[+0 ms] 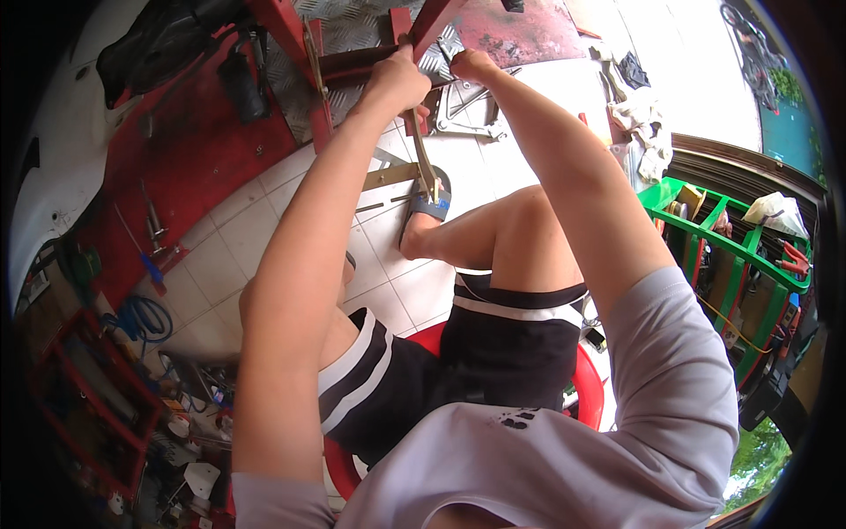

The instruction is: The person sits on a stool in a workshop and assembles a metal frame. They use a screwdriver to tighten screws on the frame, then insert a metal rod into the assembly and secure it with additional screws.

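Both my arms reach forward to a red metal frame [354, 63] at the top of the view. My left hand [397, 81] is closed against its crossbar, one finger pointing up along a red upright; what it grips is hidden. Below that hand hangs a narrow brownish metal strip [425, 157], reaching down towards my sandal [432, 204]. To the right, my right hand [474, 66] is closed on a slim dark tool [445, 49], whose tip points at the frame; its exact kind does not show. A silver metal bracket [467, 123] rests on the tiles under the right hand.
I sit on a red plastic stool [589, 388]. A green rack [705, 231] of tools and parts stands right, near white rags [648, 132]. At left are a red mat [189, 167], a screwdriver [152, 273], a coiled blue hose [141, 319] and a red shelf [97, 388].
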`<state>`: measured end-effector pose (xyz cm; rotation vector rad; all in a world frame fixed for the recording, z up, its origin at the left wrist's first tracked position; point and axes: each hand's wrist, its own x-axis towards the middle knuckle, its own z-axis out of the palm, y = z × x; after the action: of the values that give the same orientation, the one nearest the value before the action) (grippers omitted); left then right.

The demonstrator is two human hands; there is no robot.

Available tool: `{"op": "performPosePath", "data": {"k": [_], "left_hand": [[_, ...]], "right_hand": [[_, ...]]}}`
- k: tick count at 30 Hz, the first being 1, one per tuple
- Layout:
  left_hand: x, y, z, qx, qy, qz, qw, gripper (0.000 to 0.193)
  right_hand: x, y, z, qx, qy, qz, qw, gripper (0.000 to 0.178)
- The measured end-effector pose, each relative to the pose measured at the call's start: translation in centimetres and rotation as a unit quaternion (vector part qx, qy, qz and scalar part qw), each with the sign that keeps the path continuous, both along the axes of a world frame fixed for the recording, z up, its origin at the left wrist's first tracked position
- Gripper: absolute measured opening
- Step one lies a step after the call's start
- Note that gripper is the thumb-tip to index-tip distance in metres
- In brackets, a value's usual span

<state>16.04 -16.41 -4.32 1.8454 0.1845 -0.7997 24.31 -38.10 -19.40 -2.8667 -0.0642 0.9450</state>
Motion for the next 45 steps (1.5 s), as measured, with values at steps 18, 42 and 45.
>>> {"op": "performPosePath", "data": {"k": [18, 42, 45], "left_hand": [[1.7, 1.6, -2.4, 0.123, -0.211, 0.014, 0.97, 0.037], [4.8, 2.4, -6.9, 0.052, -0.176, 0.163, 0.969, 0.023], [4.7, 2.2, -5.9, 0.041, -0.15, 0.158, 0.975, 0.024]], "right_hand": [[-10.7, 11.1, 16.0, 0.57, 0.168, -0.387, 0.705, 0.029], [-10.2, 13.3, 14.8, 0.325, -0.012, -0.184, 0.927, 0.057], [-10.2, 13.1, 15.4, 0.348, 0.012, -0.211, 0.913, 0.059]]}}
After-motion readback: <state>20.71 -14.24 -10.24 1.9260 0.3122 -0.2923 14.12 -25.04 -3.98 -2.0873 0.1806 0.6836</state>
